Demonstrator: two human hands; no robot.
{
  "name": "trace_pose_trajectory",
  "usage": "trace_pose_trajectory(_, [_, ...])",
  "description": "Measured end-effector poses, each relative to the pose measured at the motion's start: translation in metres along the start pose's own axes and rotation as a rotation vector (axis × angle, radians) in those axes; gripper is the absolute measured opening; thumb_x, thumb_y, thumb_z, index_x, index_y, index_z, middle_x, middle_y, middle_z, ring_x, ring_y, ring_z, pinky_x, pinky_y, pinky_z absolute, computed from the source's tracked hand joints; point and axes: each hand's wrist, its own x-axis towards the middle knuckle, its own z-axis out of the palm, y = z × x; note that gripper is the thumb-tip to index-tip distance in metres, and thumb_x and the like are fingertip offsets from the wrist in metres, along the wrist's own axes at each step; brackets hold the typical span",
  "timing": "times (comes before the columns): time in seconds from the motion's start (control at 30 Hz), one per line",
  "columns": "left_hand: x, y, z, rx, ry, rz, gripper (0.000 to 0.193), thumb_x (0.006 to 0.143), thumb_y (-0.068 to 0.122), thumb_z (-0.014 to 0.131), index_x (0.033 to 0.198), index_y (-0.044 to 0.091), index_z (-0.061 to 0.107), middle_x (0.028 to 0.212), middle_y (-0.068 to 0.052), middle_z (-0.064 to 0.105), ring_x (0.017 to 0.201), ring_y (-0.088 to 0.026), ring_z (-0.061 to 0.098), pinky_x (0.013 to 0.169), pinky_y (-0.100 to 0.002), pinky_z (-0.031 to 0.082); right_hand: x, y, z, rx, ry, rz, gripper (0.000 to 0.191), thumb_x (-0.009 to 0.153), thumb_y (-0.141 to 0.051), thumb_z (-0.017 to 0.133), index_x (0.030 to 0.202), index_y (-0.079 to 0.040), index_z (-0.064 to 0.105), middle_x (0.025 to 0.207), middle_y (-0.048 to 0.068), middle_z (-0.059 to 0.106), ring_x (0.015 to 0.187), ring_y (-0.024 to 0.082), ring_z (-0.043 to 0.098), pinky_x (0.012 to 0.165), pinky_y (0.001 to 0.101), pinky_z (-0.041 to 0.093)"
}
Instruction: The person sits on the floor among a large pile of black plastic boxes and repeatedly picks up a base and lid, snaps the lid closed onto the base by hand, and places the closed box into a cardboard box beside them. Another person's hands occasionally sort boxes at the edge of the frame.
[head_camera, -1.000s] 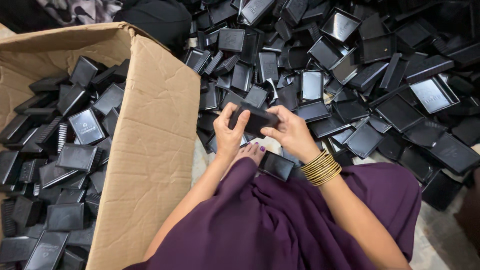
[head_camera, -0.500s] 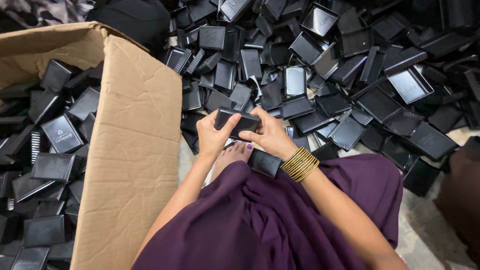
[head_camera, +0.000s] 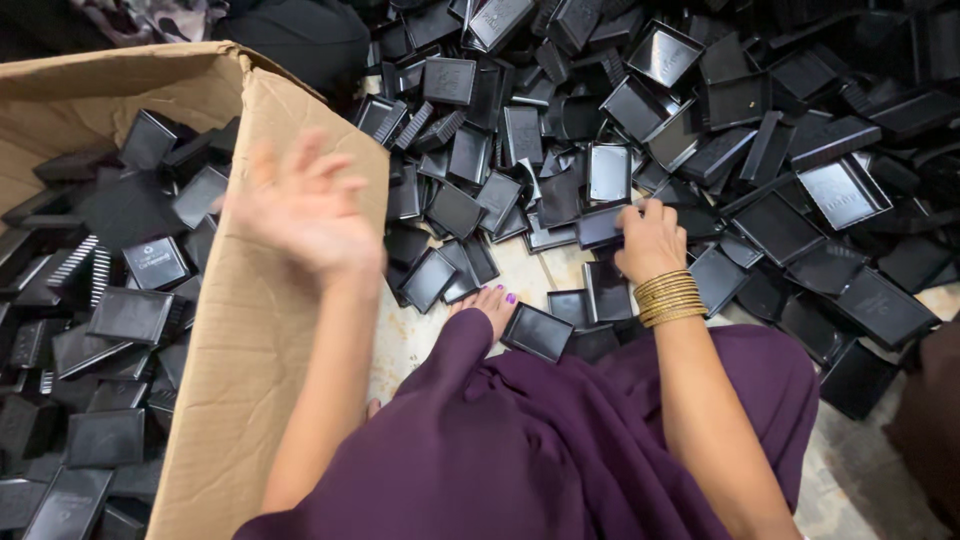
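We see our left hand (head_camera: 300, 205) blurred above the edge of a cardboard box (head_camera: 250, 330) at our left, fingers spread and holding nothing, with black plastic trays lying inside the box (head_camera: 130, 315). Our right hand (head_camera: 650, 240), with gold bangles (head_camera: 668, 298) on the wrist, rests palm down on a heap of the same black trays (head_camera: 700, 120) spread over the floor ahead, fingertips curled onto one tray (head_camera: 603, 226) at the heap's near edge; whether they grip it we cannot tell. Purple cloth (head_camera: 560, 440) covers our lap, and a bare foot (head_camera: 490, 305) pokes out beside another tray (head_camera: 537, 332)
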Motion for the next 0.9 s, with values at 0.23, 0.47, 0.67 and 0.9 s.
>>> trace_pose_trajectory(0.23, [-0.007,-0.201,0.035,1.297,-0.585,0.287,0.046,0.089,0.021,0.075,0.127,0.006,0.054,0.107,-0.02,0.059,0.099,-0.035,0.06,0.089,-0.044,0.052,0.011,0.022,0.005,0.214,0.12,-0.065,0.023,0.087,-0.013,0.074,0.108,-0.007,0.064,0.106,0.014,0.069,0.102,0.037,0.064,0.083,0.0515,0.049])
trace_pose_trajectory(0.47, [0.005,-0.25,0.06,1.851,-0.759,-0.023,0.091,0.063,0.026,0.093,0.139,0.021,0.042,0.131,-0.026,0.037,0.12,-0.048,0.047,0.089,-0.049,0.055,0.016,0.053,0.024,0.796,-0.264,0.27,0.042,0.1,-0.019,0.055,0.142,-0.014,0.058,0.096,0.021,0.066,0.085,0.045,0.065,0.078,0.0525,0.055])
trace_pose_trajectory(0.67, [0.009,-0.256,0.058,1.986,-0.813,0.272,0.072,0.076,0.018,0.089,0.135,0.028,0.05,0.134,-0.022,0.041,0.117,-0.044,0.052,0.084,-0.048,0.059,0.012,0.044,0.038,0.14,-0.049,0.129,0.048,0.09,-0.027,0.072,0.135,-0.012,0.061,0.129,0.023,0.056,0.105,0.041,0.064,0.09,0.0493,0.054])
trace_pose_trajectory(0.9, [-0.009,-0.233,0.039,2.08,-0.845,0.176,0.079,0.062,0.032,0.093,0.125,0.016,0.047,0.126,-0.023,0.044,0.117,-0.042,0.051,0.092,-0.046,0.055,0.0,0.001,0.013,-0.053,-0.15,0.016,0.082,0.062,-0.032,0.093,0.131,-0.009,0.057,0.129,0.015,0.058,0.119,0.039,0.057,0.095,0.0482,0.051])
